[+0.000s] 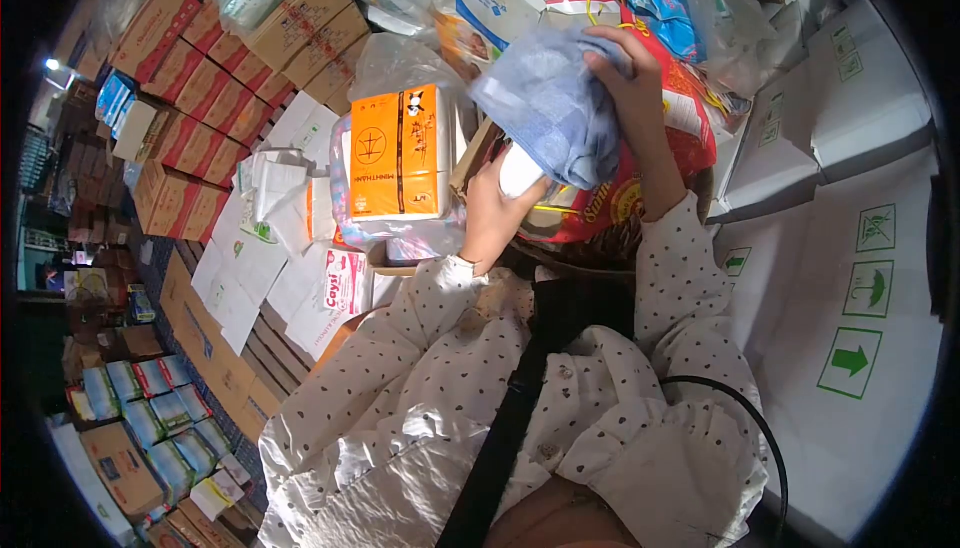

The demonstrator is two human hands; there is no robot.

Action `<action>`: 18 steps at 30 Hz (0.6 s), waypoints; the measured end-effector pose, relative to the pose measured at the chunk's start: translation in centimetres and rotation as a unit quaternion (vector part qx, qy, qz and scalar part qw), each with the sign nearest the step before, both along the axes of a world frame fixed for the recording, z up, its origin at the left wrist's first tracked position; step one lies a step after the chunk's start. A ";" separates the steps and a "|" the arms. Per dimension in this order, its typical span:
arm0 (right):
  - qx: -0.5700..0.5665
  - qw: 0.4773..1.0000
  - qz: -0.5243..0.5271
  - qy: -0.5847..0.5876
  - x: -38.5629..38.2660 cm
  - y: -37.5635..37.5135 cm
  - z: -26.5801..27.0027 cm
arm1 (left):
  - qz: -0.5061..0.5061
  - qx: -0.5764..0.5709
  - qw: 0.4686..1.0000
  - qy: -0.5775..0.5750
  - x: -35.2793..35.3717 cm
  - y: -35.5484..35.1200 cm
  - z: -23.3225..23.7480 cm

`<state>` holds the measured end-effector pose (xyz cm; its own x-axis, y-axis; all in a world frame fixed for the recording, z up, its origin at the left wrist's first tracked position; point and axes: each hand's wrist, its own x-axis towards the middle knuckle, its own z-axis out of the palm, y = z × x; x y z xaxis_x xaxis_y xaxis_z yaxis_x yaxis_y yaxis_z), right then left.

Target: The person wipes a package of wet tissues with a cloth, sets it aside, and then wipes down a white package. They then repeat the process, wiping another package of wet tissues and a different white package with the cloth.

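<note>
A light blue checked cloth [565, 103] hangs bunched between my hands, partly blurred. My right hand [633, 73] grips its upper right part with bent fingers. Under its lower left edge, my left hand [495, 203] is closed around a smooth white object [519, 172], mostly covered by the cloth. Just left of that hand stands a white pack with an orange label [392, 153]. Behind and below the cloth lies a red and yellow bag [685, 113].
Red and brown cartons [205, 88] are stacked at the upper left. Large white boxes with green symbols [850, 278] stand on the right. A white and red Caysi pack [345, 282] lies left of my left forearm. Blue packs [165, 418] fill the lower left.
</note>
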<state>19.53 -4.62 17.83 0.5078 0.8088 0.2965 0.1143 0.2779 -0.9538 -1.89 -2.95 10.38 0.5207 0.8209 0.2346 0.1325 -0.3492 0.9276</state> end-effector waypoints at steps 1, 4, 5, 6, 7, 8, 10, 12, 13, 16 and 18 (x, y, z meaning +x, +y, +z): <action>0.015 0.982 -0.037 -0.186 0.3 0.1 -0.6 | -0.001 -0.009 1.000 0.010 0.0 -0.1 0.2; -0.002 0.946 -0.014 -0.324 -2.6 -1.1 -0.1 | -0.005 -0.009 1.000 0.018 0.1 -0.2 0.3; -0.003 0.946 -0.015 -0.323 -3.9 -1.3 -0.3 | -0.008 0.002 1.000 0.017 0.2 -0.1 0.1; 0.046 0.911 0.005 -0.409 -5.3 -1.5 -0.7 | -0.010 0.001 1.000 0.018 0.1 0.0 -1.0; 0.095 0.866 0.026 -0.491 -6.2 -1.7 -1.2 | -0.002 0.040 0.999 0.025 -0.2 0.3 -2.8; 0.094 0.866 0.025 -0.491 -6.6 -2.0 -1.5 | 0.007 0.079 0.996 0.032 -0.3 0.4 -2.9; 0.081 0.846 0.072 -0.522 -6.9 -2.3 -2.1 | -0.002 0.063 0.997 0.047 -0.8 0.2 -3.0; 0.080 0.853 0.083 -0.510 -6.1 -1.8 -2.8 | -0.010 0.047 0.997 0.065 -0.8 0.0 -1.5; 0.091 0.854 0.080 -0.506 -5.6 -1.5 -3.0 | -0.007 0.003 0.998 0.055 -0.6 0.0 -0.8; 0.097 0.858 0.061 -0.501 -3.3 -0.2 -3.0 | -0.011 -0.014 1.000 0.023 -0.4 0.2 0.2; 0.078 0.807 0.014 -0.586 -0.7 1.1 -2.7 | -0.015 0.012 1.000 0.002 -0.3 0.3 0.1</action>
<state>18.80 -3.48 15.16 -0.2130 0.7219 0.6585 0.9030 0.4027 -0.1495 -2.23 -2.63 10.52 0.5452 0.7993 0.2527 0.1249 -0.3756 0.9183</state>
